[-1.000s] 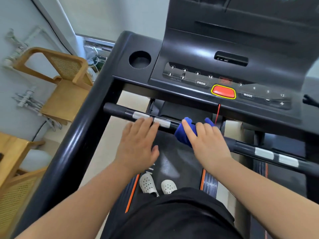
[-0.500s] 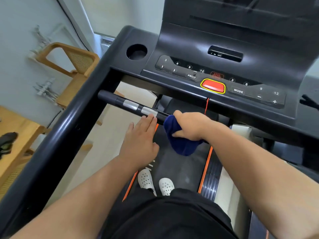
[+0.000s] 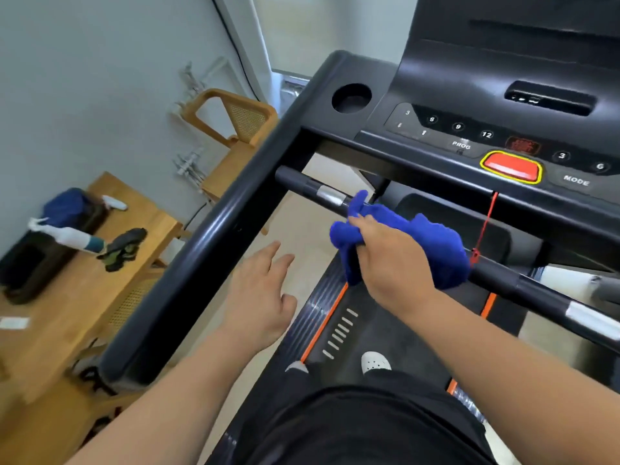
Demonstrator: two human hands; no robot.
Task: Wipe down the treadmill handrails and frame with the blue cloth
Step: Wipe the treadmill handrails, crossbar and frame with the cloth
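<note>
A right hand (image 3: pixel 392 263) grips the cloth (image 3: pixel 437 248) bunched over the bar (image 3: pixel 297 178); the left hand (image 3: pixel 261 297) hovers open, holding nothing. The loose cloth could snag the red cord (image 3: pixel 485 223) just beside it.

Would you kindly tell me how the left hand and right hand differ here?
The right hand grips the blue cloth on the crossbar; the left hand holds nothing. The right hand's fingers are curled; the left hand's are straight and spread. Both are bare.
</note>
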